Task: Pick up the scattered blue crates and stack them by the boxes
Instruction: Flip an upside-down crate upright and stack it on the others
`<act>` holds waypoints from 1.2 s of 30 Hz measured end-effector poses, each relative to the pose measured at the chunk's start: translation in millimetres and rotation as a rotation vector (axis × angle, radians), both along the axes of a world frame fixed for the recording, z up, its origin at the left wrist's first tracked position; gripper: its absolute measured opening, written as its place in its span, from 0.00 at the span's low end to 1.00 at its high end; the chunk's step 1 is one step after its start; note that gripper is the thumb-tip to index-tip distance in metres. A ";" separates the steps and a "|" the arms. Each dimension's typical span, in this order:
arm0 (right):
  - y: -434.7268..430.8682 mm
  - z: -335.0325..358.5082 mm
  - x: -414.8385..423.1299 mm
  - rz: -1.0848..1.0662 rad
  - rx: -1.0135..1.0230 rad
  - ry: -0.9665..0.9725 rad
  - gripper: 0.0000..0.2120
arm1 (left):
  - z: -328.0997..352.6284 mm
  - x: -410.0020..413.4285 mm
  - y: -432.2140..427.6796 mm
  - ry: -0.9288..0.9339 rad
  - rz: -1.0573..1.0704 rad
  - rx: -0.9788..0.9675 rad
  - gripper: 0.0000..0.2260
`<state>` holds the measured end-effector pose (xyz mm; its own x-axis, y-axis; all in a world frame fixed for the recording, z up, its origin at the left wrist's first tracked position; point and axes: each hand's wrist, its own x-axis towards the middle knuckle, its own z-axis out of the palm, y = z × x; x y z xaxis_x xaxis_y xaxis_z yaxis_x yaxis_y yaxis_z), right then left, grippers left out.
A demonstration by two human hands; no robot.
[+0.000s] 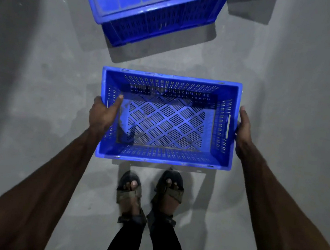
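Overhead, left hand point(102, 114) and right hand point(244, 131) grip the crate point(162, 157); right fingers hidden; upturned crate point(150, 21) cropped.

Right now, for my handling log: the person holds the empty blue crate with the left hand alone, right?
No: both hands hold it. The head view shows the left hand gripping one short end of the empty blue crate and the right hand the other.
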<state>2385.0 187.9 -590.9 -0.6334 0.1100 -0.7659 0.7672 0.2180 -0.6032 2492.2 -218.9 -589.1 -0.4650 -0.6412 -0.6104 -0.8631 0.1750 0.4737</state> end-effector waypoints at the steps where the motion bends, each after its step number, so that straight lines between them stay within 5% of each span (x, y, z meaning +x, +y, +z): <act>1: 0.0 -5.9 -3.7 0.006 -0.009 0.013 0.35 | -5.6 -3.9 0.0 0.031 0.065 0.025 0.33; 5: 14.9 -48.3 -10.4 -0.043 0.033 0.104 0.35 | -35.7 0.1 -12.1 0.201 0.201 0.100 0.30; 8: 13.8 -63.0 -7.4 -0.024 0.061 0.179 0.20 | -55.7 10.5 -24.9 0.276 0.155 0.144 0.31; 23: 8.6 -62.5 11.5 0.136 0.282 0.362 0.25 | -69.3 24.3 -31.2 0.344 0.027 0.127 0.21; 29: 15.1 8.7 58.2 0.184 0.369 0.357 0.21 | 2.0 63.3 -32.6 0.264 0.012 0.113 0.24; 36: 26.4 164.6 96.5 0.168 0.309 0.281 0.22 | 167.2 100.8 -22.3 0.304 -0.048 0.151 0.23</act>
